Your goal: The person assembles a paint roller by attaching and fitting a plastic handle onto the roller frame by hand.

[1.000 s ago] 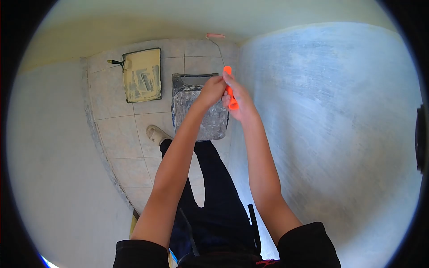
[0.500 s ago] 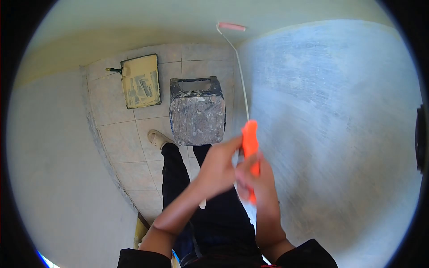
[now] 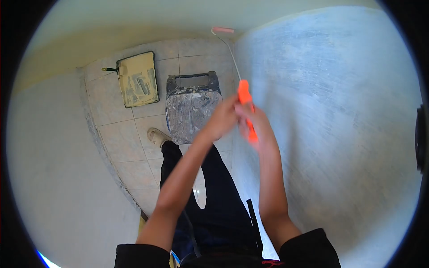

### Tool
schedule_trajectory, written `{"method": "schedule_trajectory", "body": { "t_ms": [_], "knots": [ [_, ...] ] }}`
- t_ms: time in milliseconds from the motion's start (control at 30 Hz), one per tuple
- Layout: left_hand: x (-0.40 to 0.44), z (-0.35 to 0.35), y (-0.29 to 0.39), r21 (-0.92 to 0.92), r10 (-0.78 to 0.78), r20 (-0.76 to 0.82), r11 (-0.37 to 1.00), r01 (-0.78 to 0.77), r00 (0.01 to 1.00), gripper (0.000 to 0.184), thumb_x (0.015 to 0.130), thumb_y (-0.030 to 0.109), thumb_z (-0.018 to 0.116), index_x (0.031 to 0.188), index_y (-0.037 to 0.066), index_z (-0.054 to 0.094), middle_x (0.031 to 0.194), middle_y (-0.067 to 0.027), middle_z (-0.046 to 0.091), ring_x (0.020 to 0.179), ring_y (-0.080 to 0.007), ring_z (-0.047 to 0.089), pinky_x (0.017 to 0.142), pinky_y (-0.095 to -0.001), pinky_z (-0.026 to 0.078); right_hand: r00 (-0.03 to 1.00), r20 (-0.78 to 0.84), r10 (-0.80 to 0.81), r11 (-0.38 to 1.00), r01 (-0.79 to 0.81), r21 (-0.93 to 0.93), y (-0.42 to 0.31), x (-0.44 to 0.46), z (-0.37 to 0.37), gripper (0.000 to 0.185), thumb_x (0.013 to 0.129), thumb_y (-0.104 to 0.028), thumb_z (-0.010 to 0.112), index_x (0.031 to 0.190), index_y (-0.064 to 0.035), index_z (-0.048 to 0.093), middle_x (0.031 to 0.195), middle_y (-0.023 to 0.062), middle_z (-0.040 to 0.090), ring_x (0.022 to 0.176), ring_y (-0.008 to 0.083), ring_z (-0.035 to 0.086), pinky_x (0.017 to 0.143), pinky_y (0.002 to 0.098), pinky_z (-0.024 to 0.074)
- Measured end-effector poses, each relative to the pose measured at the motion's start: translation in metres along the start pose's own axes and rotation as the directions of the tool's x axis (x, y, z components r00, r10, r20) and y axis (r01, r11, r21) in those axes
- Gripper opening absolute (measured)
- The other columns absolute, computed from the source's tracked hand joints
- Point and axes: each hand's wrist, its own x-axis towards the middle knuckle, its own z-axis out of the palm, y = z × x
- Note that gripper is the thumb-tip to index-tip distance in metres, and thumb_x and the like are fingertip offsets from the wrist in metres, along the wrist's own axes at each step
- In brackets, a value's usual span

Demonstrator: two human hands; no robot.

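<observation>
A small paint roller with a pink sleeve [image 3: 223, 30], a thin bent metal rod and an orange handle [image 3: 244, 92] points away from me. My left hand [image 3: 223, 119] is closed round the handle from the left, slightly blurred. From the right my right hand [image 3: 254, 120] also grips it, lower down, and the handle's end sticks out below the fingers. The pink sleeve is by the far wall [image 3: 170, 20], near the corner; whether it touches the wall cannot be told.
A paint tray [image 3: 138, 80] with cream paint and a brush [image 3: 110, 69] lies on the tiled floor [image 3: 118, 138]. A paint-stained step stool [image 3: 192, 114] stands before my legs. Walls rise at left [image 3: 58, 165] and right [image 3: 339, 125].
Over the last second both hands and the roller first came back toward my body, then moved away again. The handle now sits a little lower and farther right than at first.
</observation>
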Motion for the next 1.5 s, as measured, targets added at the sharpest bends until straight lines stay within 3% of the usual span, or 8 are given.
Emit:
{"method": "schedule_trajectory", "body": {
  "t_ms": [133,233,333,533,700,1000,1233,1500],
  "knots": [
    [-0.112,0.043,0.077,0.078,0.093,0.096,0.992,-0.101,0.991,0.051,0.094,0.022,0.067,0.136,-0.003,0.053,0.123,-0.0208,0.066,0.108,-0.0291,0.066,0.096,-0.037,0.049,0.998,0.008,-0.061,0.992,0.061,-0.112,-0.001,-0.148,0.018,0.054,0.072,-0.023,0.083,0.112,-0.0046,0.05,0.069,-0.0021,0.052,0.043,0.0067,0.047,0.036,0.0221,0.0373],
    [-0.139,0.053,0.113,0.051,0.165,0.145,0.983,-0.174,0.976,0.052,0.092,0.031,0.071,0.125,-0.005,0.054,0.1,-0.0216,0.064,0.091,-0.0404,0.064,0.081,-0.0431,0.05,0.996,0.014,-0.085,0.995,0.086,-0.056,0.0,-0.193,0.02,0.058,0.068,-0.021,0.082,0.113,-0.0032,0.05,0.069,-0.0011,0.052,0.042,0.007,0.046,0.036,0.0218,0.0382],
    [-0.135,0.057,0.117,0.014,0.072,0.185,0.997,-0.076,0.98,0.053,0.091,0.02,0.07,0.136,-0.003,0.053,0.119,-0.02,0.067,0.108,-0.0287,0.067,0.094,-0.0372,0.05,1.0,0.003,-0.025,0.999,0.025,-0.042,-0.009,-0.195,0.017,0.06,0.069,-0.022,0.084,0.115,-0.0031,0.049,0.068,-0.0006,0.052,0.043,0.0071,0.047,0.035,0.0218,0.0384],
    [-0.017,0.029,0.025,-0.018,-0.054,0.022,0.998,0.055,0.998,0.026,0.098,0.025,0.059,0.103,0.0,0.061,0.084,-0.0087,0.065,0.074,-0.015,0.061,0.069,-0.0309,0.049,0.997,-0.068,0.036,0.99,-0.045,-0.132,-0.021,-0.04,-0.005,0.03,0.086,-0.027,0.077,0.092,-0.0097,0.053,0.069,-0.003,0.05,0.047,0.0044,0.045,0.039,0.0195,0.0331],
    [0.04,-0.006,-0.025,-0.15,-0.086,0.031,0.985,0.09,0.996,0.029,0.095,0.026,0.056,0.1,-0.002,0.064,0.079,-0.0079,0.066,0.072,-0.0131,0.064,0.065,-0.0309,0.049,0.998,-0.029,0.053,0.988,-0.056,-0.145,-0.01,0.035,-0.002,0.034,0.089,-0.04,0.075,0.091,-0.0138,0.053,0.069,-0.004,0.049,0.049,0.0031,0.041,0.042,0.019,0.0317],
    [-0.032,0.006,0.012,-0.055,-0.147,-0.164,0.989,0.139,0.975,0.043,0.098,0.038,0.06,0.088,-0.003,0.068,0.068,-0.0059,0.064,0.058,-0.0109,0.059,0.058,-0.0291,0.046,0.981,0.023,0.194,0.963,-0.195,0.187,0.006,-0.047,0.02,0.032,0.093,-0.04,0.069,0.091,-0.0134,0.051,0.066,-0.003,0.047,0.047,0.004,0.038,0.041,0.0191,0.0295],
    [-0.009,-0.025,0.031,-0.24,-0.143,-0.16,0.965,0.102,0.977,0.039,0.102,0.034,0.058,0.087,0.0,0.067,0.068,-0.0007,0.06,0.058,-0.0071,0.055,0.055,-0.0253,0.042,0.997,0.039,0.063,0.996,-0.065,0.063,-0.011,-0.009,0.051,0.029,0.091,-0.033,0.072,0.091,-0.0132,0.051,0.067,-0.0032,0.048,0.047,0.0041,0.04,0.041,0.0197,0.0305],
    [-0.124,0.015,0.096,-0.228,0.0,-0.011,0.974,-0.002,1.0,0.033,0.099,0.029,0.064,0.094,-0.003,0.069,0.081,-0.0031,0.067,0.077,-0.0055,0.055,0.069,-0.027,0.047,0.996,0.09,0.024,0.996,-0.016,-0.085,-0.005,-0.161,0.063,0.039,0.086,-0.013,0.074,0.109,-0.001,0.045,0.064,0.0025,0.051,0.039,0.0131,0.051,0.036,0.027,0.0444]
  ]
}}
